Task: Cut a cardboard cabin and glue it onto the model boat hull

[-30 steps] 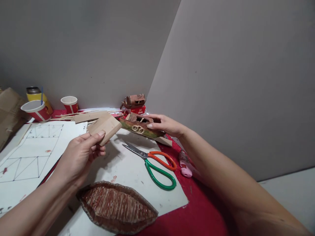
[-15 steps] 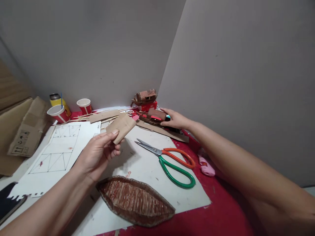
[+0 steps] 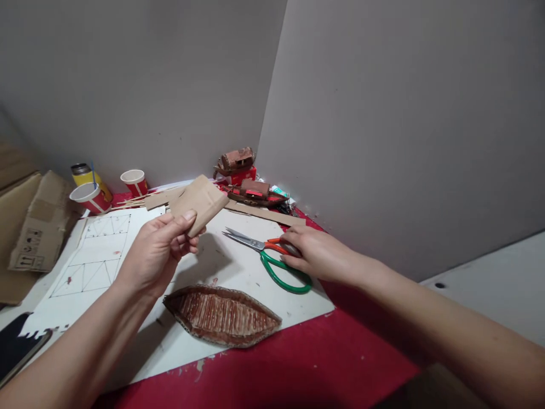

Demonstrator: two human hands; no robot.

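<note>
My left hand (image 3: 157, 250) pinches a piece of folded cardboard (image 3: 202, 204) between thumb and fingers, raised above the white sheet. My right hand (image 3: 317, 253) is over the orange handle of a pair of scissors (image 3: 287, 278), which lies on the sheet with its blades slightly apart. Its fingers are closed around a small grey-brown thing (image 3: 292, 249) that I cannot make out. Whether they touch the scissors I cannot tell. Close in front lies a brown model boat hull (image 3: 225, 315) with a ribbed floor.
Two finished-looking model boats, one on a red box (image 3: 244, 174) and one lower (image 3: 255, 193), stand in the far corner. Paper cups (image 3: 91, 199), a yellow bottle (image 3: 83, 173), thin sticks and cardboard strips (image 3: 272, 213) line the back. A truss drawing (image 3: 97, 255) and a cardboard box (image 3: 40, 227) are left.
My right hand has come back from beside the lower model boat to the scissors' handle. My left hand still holds the cardboard, now turned slightly. The view has shifted to the right.
</note>
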